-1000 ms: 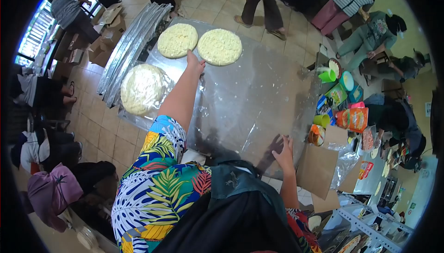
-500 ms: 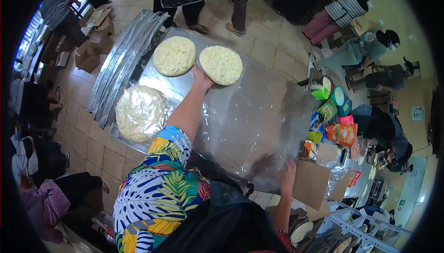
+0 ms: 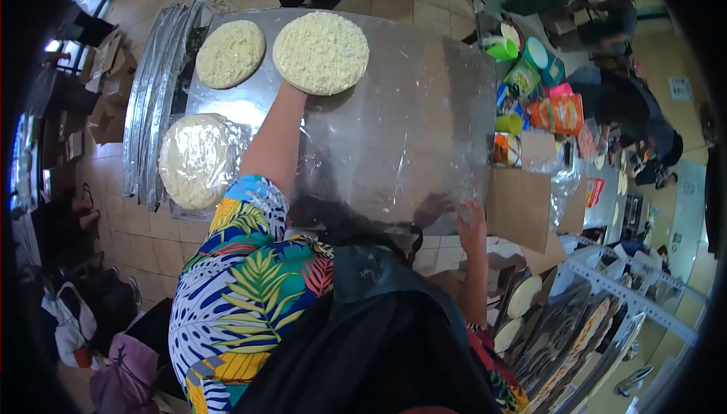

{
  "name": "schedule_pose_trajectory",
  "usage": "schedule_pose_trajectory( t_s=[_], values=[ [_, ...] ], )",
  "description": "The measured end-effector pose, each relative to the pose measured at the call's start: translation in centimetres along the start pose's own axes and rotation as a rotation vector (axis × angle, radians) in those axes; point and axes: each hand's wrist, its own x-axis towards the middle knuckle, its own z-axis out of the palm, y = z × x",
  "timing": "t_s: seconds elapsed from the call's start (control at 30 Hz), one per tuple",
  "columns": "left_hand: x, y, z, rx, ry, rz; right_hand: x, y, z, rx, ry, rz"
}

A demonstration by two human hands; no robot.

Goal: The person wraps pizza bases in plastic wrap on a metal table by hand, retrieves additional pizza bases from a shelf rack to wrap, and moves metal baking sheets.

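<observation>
A round pizza (image 3: 321,52) with a pale, crumbly cheese-like topping rests on my left hand (image 3: 294,91), raised above the far part of the metal table (image 3: 394,134). Its disc hides my fingers; only the wrist end of the hand shows at its near edge. To the left of it lies a second topped pizza (image 3: 230,54) on the tabletop. Nearer me, a third round (image 3: 194,160) sits under shiny clear plastic at the table's left edge. My right hand (image 3: 471,221) is at the near right edge, fingers apart and holding nothing.
Long plastic-wrapped strips (image 3: 161,104) are stacked along the table's left side. Cups, packets and an orange bag (image 3: 556,113) crowd the right side, beside an open cardboard box (image 3: 519,202). A metal rack (image 3: 606,285) with trays stands at lower right. Several people are around.
My left hand has raised the right-hand pizza off the tabletop, and it looks larger and nearer. The view has shifted. My right hand stays by the table's near edge.
</observation>
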Motion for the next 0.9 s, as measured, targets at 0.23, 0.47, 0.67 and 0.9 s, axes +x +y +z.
schedule_pose_trajectory(
  t_s=[0.23,0.47,0.67,0.9],
  values=[
    [-6.1,-12.0,5.6,0.16,0.451,-0.108,0.0,1.8,-1.3,0.073,0.023,-0.048],
    [-11.4,-22.6,2.2,0.077,0.55,-0.317,-1.7,3.1,-3.0,0.068,-0.049,0.038],
    [-11.8,-23.2,2.0,0.099,0.572,-0.324,-3.6,6.2,-3.9,0.001,-0.047,0.03],
    [-14.3,-18.1,2.6,0.354,0.648,-0.285,-3.5,8.0,-4.4,0.105,-0.028,0.086]
  ],
)
